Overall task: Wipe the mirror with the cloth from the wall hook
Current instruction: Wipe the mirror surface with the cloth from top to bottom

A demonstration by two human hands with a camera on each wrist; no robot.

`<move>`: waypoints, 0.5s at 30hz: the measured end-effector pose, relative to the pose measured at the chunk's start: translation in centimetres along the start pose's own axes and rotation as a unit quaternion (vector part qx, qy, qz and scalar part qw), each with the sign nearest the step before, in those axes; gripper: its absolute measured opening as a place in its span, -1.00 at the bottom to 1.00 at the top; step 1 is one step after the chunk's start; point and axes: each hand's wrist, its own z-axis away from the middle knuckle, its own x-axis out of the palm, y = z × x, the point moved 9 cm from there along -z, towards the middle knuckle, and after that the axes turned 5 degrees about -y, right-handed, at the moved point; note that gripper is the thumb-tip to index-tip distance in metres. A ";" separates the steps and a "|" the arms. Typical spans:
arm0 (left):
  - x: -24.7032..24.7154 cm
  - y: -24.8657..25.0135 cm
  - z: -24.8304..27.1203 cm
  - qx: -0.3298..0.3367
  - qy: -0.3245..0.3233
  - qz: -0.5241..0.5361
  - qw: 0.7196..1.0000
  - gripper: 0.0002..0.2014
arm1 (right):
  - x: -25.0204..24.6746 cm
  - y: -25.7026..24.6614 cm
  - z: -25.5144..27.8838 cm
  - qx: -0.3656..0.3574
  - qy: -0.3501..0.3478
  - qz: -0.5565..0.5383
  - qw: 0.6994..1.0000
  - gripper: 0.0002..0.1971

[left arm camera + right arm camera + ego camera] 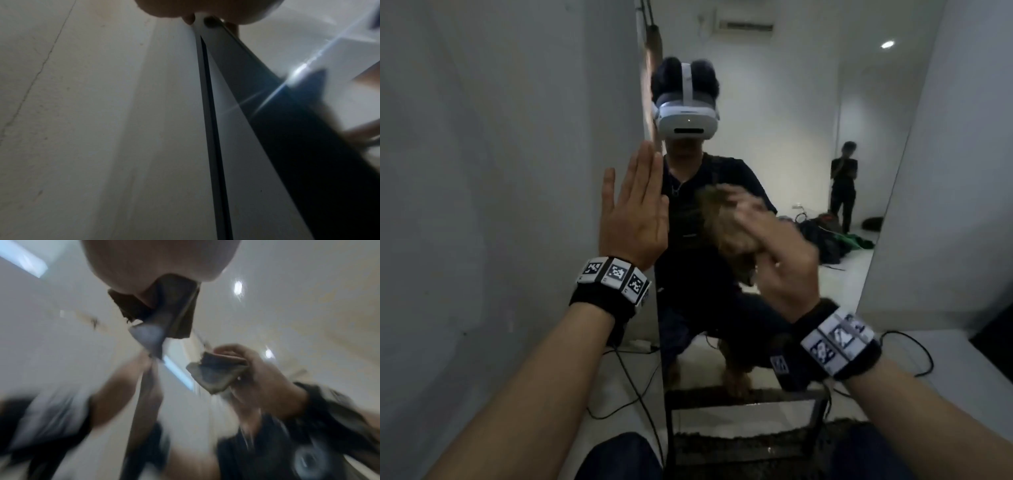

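A tall mirror (774,137) leans against the wall in front of me and reflects me crouching. My left hand (631,185) lies flat with straight fingers against the mirror's left edge (207,113). My right hand (767,246) grips a crumpled brown cloth (726,222) and holds it against the glass at the middle; it is blurred by motion. In the right wrist view the cloth (174,305) hangs from under my palm (160,259), and the glass shows its reflection (222,369). The left wrist view shows my left hand (205,8) at the frame's rim and the mirror glass (246,146).
A white wall (500,171) stands to the left and another white wall (945,171) to the right. Black cables (633,387) trail over the floor by the mirror's foot. The mirror reflects a standing person (843,185) and bags on the floor behind me.
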 end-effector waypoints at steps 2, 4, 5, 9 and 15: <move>0.1 -0.1 0.0 0.010 0.013 0.003 1.000 -0.43 | -2.6 0.5 -4.1 -0.008 0.078 0.054 0.995 -0.56; 0.1 -0.1 0.1 0.017 0.031 0.019 0.999 -0.44 | -3.1 1.4 -6.9 -0.018 0.111 0.115 0.987 -0.59; 0.1 -0.1 0.1 0.017 0.041 0.027 0.999 -0.45 | -2.5 1.8 -7.8 -0.020 0.107 0.145 0.983 -0.63; 0.5 0.1 0.0 0.015 0.069 0.060 0.996 -0.45 | 3.4 3.6 -6.9 -0.008 -0.009 0.194 0.981 -0.63; 0.6 -0.2 -0.3 0.032 0.075 0.059 0.995 -0.45 | 7.5 2.7 -1.2 0.007 -0.061 0.164 0.985 -0.58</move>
